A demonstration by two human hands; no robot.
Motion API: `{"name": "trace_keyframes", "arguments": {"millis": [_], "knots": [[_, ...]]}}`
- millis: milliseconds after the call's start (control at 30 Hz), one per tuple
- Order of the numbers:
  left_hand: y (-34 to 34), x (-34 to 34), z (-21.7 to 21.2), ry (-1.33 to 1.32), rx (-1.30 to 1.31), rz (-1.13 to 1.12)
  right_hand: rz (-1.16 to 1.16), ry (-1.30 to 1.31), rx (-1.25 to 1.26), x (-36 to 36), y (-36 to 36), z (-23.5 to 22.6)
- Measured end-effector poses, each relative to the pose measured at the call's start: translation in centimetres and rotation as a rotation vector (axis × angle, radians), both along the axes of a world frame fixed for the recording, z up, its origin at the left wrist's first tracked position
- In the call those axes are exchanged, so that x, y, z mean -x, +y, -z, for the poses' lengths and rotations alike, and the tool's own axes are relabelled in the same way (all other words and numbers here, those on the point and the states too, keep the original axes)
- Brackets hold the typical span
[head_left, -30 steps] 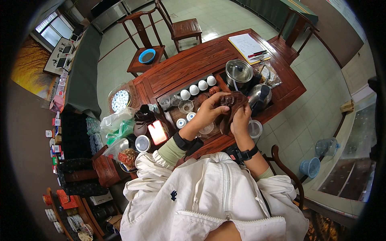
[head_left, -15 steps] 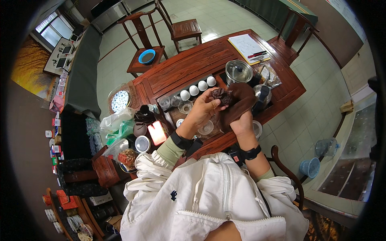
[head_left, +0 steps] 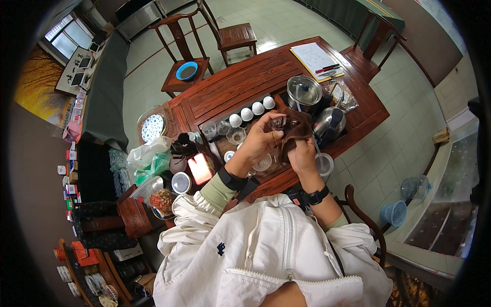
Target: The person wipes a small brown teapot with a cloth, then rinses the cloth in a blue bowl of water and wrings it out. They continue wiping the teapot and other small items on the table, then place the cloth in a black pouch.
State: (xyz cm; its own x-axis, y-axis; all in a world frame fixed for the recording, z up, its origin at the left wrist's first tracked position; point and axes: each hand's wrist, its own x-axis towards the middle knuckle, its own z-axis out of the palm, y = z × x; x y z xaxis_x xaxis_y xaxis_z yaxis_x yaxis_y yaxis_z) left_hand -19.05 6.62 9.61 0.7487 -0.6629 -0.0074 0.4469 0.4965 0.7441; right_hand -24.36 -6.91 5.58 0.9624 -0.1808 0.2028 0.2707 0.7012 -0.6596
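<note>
Above the tea tray, my left hand [head_left: 262, 137] is closed around a small dark brown, glossy figurine [head_left: 279, 123]; its exact shape is too small to make out. My right hand [head_left: 303, 155] grips a brown cloth [head_left: 300, 126], which lies against the figurine's right side and partly hides it. Just beyond my hands, a row of white cups [head_left: 246, 114] stands along the tray. A clear glass bowl [head_left: 236, 135] is beside my left hand, and another glass dish [head_left: 262, 162] sits below my wrists. Right of the cloth stands a metal kettle [head_left: 330, 123].
A steel pot with a glass lid [head_left: 304, 92] stands behind the cloth. On the wooden table [head_left: 266, 69] a clipboard [head_left: 314, 59] with pens lies far right. At left are plastic bags [head_left: 153, 158], a lidded tub [head_left: 181, 182] and a patterned plate [head_left: 153, 128]. Chairs surround the table.
The cloth has been drawn in and bunched around the figurine, so more of the kettle shows. My right hand has moved slightly up and left, while my left hand stays nearly in place.
</note>
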Motion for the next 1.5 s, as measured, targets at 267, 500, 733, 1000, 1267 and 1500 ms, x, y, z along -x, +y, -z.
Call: {"name": "trace_keyframes", "arguments": {"millis": [267, 500, 733, 1000, 1267, 1500], "knots": [[-0.4, 0.4, 0.2, -0.065, 0.01, 0.024, 0.061, 0.038, -0.086, -0.1, -0.1, -1.0], [0.0, 0.5, 0.1, -0.251, -0.139, 0.067, 0.122, 0.103, -0.092, 0.1, -0.1, -1.7], [0.2, 0.5, -0.1, 0.027, 0.122, 0.21, -0.078, 0.11, -0.271, 0.6, -1.3, -2.9], [0.6, 0.4, 0.3, 0.13, 0.151, 0.169, 0.141, 0.115, -0.035, 0.5, -0.8, -2.8], [-0.4, 0.7, 0.8, -0.054, 0.074, 0.038, 0.03, 0.078, -0.03, 0.8, 0.2, -3.3], [-0.4, 1.1, 0.5, -0.401, -0.173, -0.069, -0.02, 0.086, -0.073, 0.5, -0.4, -2.6]]}}
